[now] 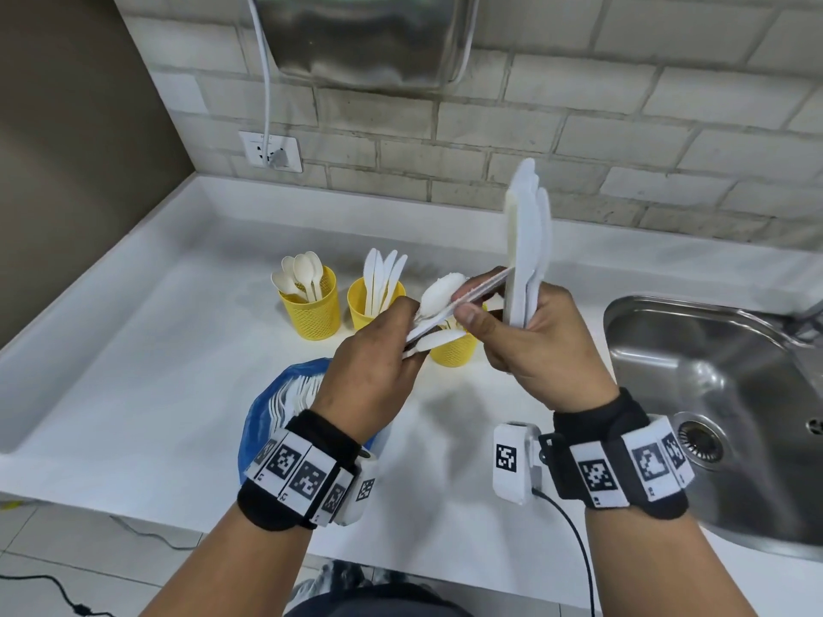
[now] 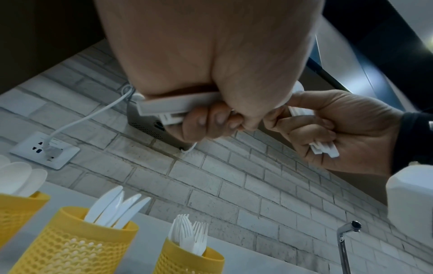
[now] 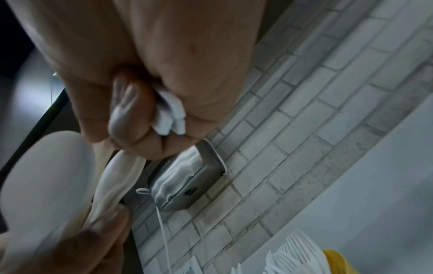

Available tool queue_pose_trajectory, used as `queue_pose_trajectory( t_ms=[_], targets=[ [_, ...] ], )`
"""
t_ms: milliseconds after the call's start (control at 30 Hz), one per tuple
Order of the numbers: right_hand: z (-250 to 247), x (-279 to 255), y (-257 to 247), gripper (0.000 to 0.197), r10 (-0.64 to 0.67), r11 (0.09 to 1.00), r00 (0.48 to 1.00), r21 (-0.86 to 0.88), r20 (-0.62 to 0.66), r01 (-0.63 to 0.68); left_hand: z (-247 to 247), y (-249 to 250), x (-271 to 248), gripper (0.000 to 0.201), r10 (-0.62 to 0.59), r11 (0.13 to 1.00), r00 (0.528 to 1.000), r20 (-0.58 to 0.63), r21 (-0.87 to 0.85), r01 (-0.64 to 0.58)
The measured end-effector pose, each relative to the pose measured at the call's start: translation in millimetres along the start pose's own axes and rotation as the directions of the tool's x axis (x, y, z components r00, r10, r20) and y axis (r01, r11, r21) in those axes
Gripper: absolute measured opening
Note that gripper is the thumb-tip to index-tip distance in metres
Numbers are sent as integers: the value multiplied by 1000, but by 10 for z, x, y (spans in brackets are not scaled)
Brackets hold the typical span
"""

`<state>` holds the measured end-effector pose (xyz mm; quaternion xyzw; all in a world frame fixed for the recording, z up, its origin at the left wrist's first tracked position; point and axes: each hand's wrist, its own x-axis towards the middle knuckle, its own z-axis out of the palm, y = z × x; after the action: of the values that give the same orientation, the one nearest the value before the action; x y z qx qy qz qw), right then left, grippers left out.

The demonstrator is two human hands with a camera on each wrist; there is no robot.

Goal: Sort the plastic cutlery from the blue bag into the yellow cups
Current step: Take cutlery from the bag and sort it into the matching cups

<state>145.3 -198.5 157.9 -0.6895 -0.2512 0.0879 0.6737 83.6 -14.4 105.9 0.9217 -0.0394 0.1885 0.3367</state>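
Observation:
My left hand (image 1: 392,345) grips a few white spoons (image 1: 441,291) by their handles, bowls pointing right. Beside it my right hand (image 1: 530,331) holds a bundle of white knives (image 1: 527,233) upright, its thumb resting on the spoon handles. Both hands hover over the counter, in front of three yellow mesh cups: one with spoons (image 1: 311,313), one with knives (image 1: 369,305), one with forks (image 1: 454,354) half hidden behind my hands. The blue bag (image 1: 267,411) lies under my left wrist with more white cutlery in it. The knife handle ends (image 3: 171,115) stick out of my right fist.
A steel sink (image 1: 712,385) is set into the white counter (image 1: 133,371) at the right, with a tap (image 2: 344,246) behind. On the brick wall hang a metal hand dryer (image 1: 365,37) and a socket (image 1: 271,151) with its cable.

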Motion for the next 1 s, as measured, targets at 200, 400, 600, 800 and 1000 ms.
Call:
queue_pose_trajectory(
  t_ms=[200,400,600,800,1000],
  targets=[
    [-72,77,-53,21,-25,922,976,373,-217,107,12,3,-17,21,-37,997,999,-8,-75,36],
    [-271,119,13,15,170,727,907,670,-386,149,-13,137,9,12,-141,915,990,13,-379,135],
    [-356,100,142,16,295,583,881,800,-370,141,-38,255,30,30,-277,373,906,321,-833,409],
    [-281,78,118,14,267,594,872,783,-410,186,-59,328,29,33,-183,72,881,435,-888,453],
    [-142,47,25,21,168,833,896,546,-412,95,-107,350,16,38,-178,40,871,457,-882,470]
  ],
)
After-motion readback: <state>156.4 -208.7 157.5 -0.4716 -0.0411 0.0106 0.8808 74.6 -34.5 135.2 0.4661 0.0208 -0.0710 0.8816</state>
